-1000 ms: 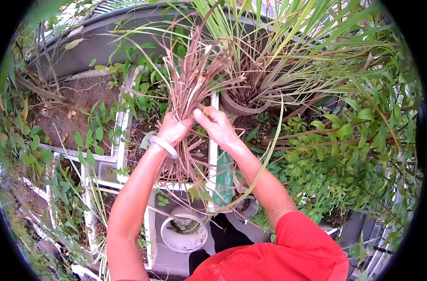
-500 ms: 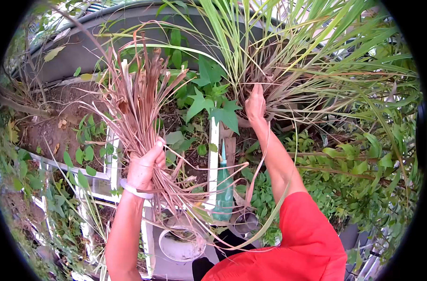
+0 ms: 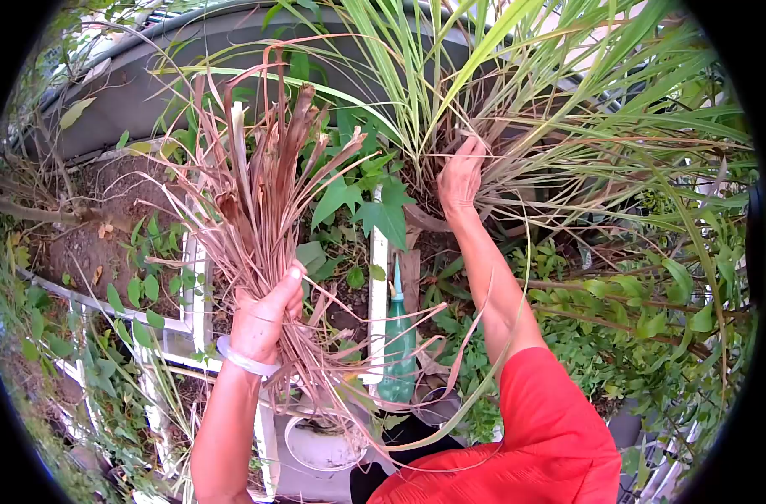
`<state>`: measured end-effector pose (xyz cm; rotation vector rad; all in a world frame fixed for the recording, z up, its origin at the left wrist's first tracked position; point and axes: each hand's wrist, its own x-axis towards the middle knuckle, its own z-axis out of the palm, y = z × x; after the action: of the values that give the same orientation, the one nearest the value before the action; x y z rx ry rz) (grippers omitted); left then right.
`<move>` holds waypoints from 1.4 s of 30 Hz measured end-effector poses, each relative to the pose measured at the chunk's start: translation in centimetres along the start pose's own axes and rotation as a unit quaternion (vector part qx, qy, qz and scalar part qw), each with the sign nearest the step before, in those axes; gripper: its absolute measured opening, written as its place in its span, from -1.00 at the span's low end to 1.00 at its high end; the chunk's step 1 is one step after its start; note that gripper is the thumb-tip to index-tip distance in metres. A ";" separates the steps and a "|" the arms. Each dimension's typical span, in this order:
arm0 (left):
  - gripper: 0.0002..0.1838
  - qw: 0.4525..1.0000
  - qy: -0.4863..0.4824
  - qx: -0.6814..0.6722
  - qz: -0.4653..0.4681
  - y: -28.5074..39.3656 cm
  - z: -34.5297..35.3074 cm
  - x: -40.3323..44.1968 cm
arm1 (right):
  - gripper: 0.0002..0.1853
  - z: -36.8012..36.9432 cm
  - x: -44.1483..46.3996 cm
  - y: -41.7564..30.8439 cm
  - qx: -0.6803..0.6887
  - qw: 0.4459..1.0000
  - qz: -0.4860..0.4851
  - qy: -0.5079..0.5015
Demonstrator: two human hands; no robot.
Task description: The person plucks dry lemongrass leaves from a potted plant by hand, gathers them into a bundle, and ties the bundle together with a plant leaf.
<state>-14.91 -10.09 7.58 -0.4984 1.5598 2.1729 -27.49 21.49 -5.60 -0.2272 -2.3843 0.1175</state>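
Observation:
My left hand (image 3: 267, 317), wearing a pale band at the wrist, is closed round a thick bundle of dry brown grass leaves (image 3: 261, 185). The bundle's cut, ragged ends point up, and long loose strands trail down to the right. At the base of a tall green grass clump (image 3: 458, 84), my right hand (image 3: 461, 178) has its fingers pressed together among the dry lower leaves (image 3: 505, 134). A thin dry blade crosses its fingertips. The exact grip there is partly hidden by the leaves.
A green bottle with a pointed nozzle (image 3: 397, 353) stands beside a white frame (image 3: 378, 294). Below the bundle is a round white pot (image 3: 320, 441). Broad-leaved vines (image 3: 383, 210), bare soil (image 3: 97, 210) and a curved grey wall (image 3: 164, 84) lie beyond. Leafy branches (image 3: 643, 294) fill the right side.
My right hand has shifted slightly at the clump's base, its fingers reaching further into the dry leaves. The bundle in my left hand has moved slightly right and appears larger.

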 end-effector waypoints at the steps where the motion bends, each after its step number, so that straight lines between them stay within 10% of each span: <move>1: -0.84 1.000 0.004 0.003 -0.003 0.0 0.2 0.0 | -0.26 0.1 -0.2 0.1 0.012 0.999 0.035 -0.020; 12: -0.85 1.000 -0.007 0.020 0.020 -0.4 0.8 -0.5 | -0.43 2.5 1.2 -0.2 0.028 0.940 0.285 -0.185; 21: -0.83 1.000 0.000 0.013 0.013 -0.3 -0.3 -0.8 | -0.41 2.0 -1.2 1.1 -0.004 0.992 0.065 -0.109; 26: -0.83 1.000 -0.002 0.010 0.008 -0.3 0.0 -0.5 | -0.23 0.5 1.5 0.0 0.119 0.901 0.342 -0.239; 42: -0.87 0.999 -0.006 0.031 0.006 -0.2 -0.2 0.2 | -0.77 4.1 0.0 3.4 0.152 0.974 0.168 -0.010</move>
<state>-14.97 -10.20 7.27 -0.4570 1.6219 2.1263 -29.87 24.73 -9.08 -0.4813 -2.2899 0.6395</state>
